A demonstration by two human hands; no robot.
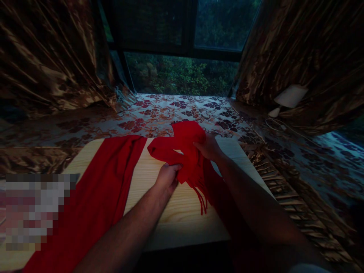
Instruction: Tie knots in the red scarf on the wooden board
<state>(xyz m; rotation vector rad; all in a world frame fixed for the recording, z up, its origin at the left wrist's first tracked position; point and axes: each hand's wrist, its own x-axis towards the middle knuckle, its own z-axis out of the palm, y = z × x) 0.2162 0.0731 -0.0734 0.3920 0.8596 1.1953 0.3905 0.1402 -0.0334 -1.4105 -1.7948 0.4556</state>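
Note:
A long red scarf (102,185) with a fringed end lies across a pale wooden table (176,220). Its bunched end is lifted at the table's middle. My left hand (167,178) is closed on the lower part of the bunch, just above the hanging fringe. My right hand (209,146) is closed on the upper part of the bunch, fingers wrapped into the cloth. The rest of the scarf runs flat from the far middle down to the near left edge.
A floral patterned cloth (170,110) covers the ledge beyond the table, under a dark window (182,72). Shiny brown curtains (45,60) hang left and right. A small white lamp (288,96) with a cord stands at the right. A blurred patch sits at the near left.

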